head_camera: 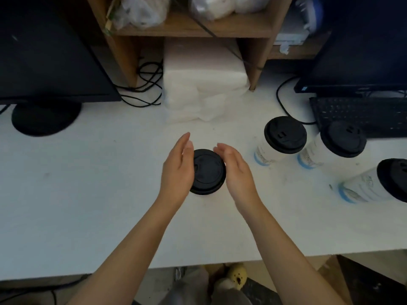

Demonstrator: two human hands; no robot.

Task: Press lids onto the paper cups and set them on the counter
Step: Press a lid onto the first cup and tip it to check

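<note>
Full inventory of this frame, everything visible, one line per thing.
centre cup: 1, black lid on, mid-counter between the hands
lidded cups: 3, white, blue band, black lids, counter right
napkin stack: 1, white, rear centre under shelf
monitors: 2, black, rear left and right
keyboard: 1, black, right
shelf: 1, brown wood, rear, holds bags
cables: several, black, rear
counter: 1, white
left hand: 1, open, at lid's left edge
right hand: 1, open, at lid's right edge

Your counter (88,194), layout.
Cup (208,172) between your left hand (177,172) and right hand (236,172); three more cups (284,137) (341,139) (374,183) to its right; napkins (202,84) behind; monitor (44,51) left; keyboard (363,115) far right.
</note>
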